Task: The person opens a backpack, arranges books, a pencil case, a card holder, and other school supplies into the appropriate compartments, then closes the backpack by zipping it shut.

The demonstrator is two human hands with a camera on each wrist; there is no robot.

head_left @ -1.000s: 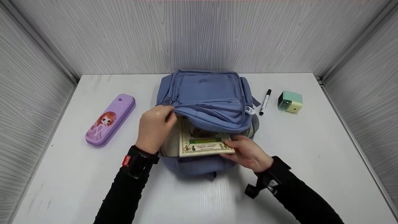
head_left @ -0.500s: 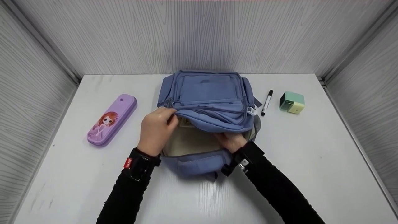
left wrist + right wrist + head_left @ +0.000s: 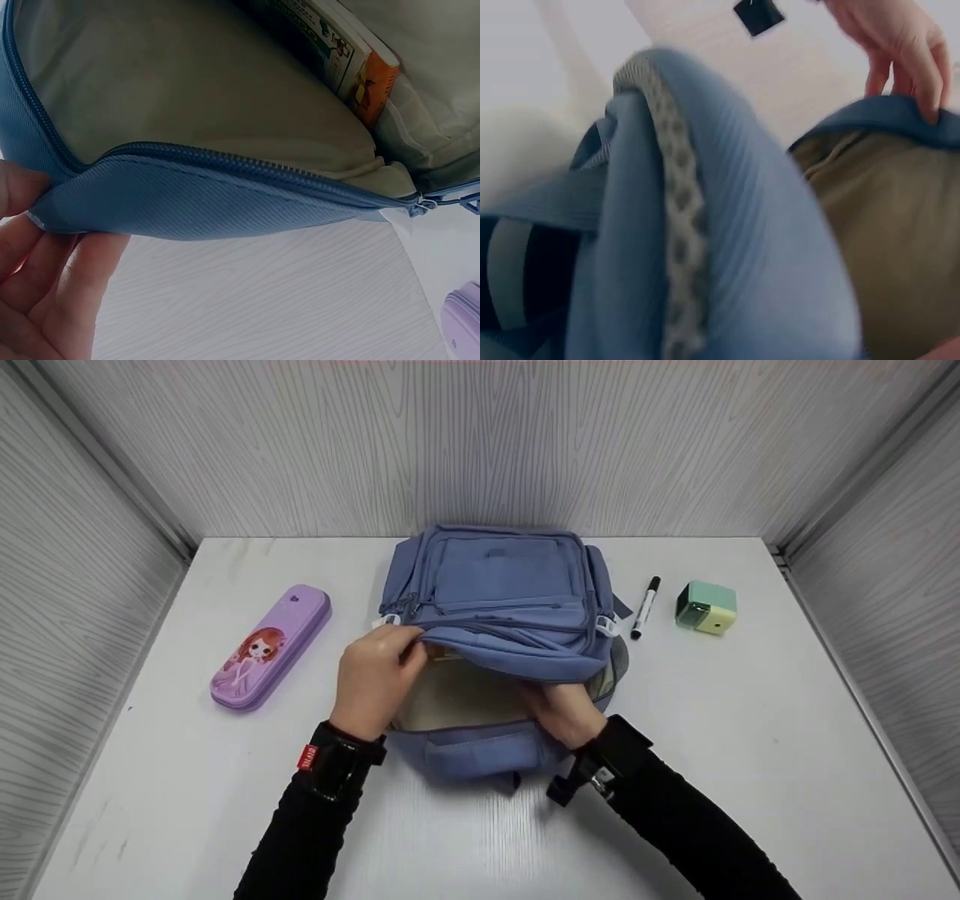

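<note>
The blue backpack [image 3: 499, 607] lies flat in the middle of the white desk [image 3: 750, 735], its main opening turned to the near side. The upper flap of that opening is pinched at its left end by the left hand [image 3: 373, 679], thumb above and fingers [image 3: 45, 300] beneath the zipper edge, so the mouth is held up. The right hand [image 3: 562, 709] is reached into the right part of the opening; its fingers are hidden by the flap, so whether anything is gripped cannot be told. A book [image 3: 337, 52] stands deep inside against the beige lining.

The backpack is judged soft and limp: the fabric sags wherever it is not held, and the weight of the book may drag it. The ribbed cloth looks easy to grip, not slippery, and nothing about it seems fragile. The zipper hem or the near rim is judged the best place to take hold.

To the left, well apart, lies a purple pencil case [image 3: 270, 647]. To the right, near the bag's side, lies a black marker [image 3: 643, 607], with a green pencil sharpener [image 3: 705, 607] just beyond. None of these blocks the opening; only the drooping flap does.
</note>
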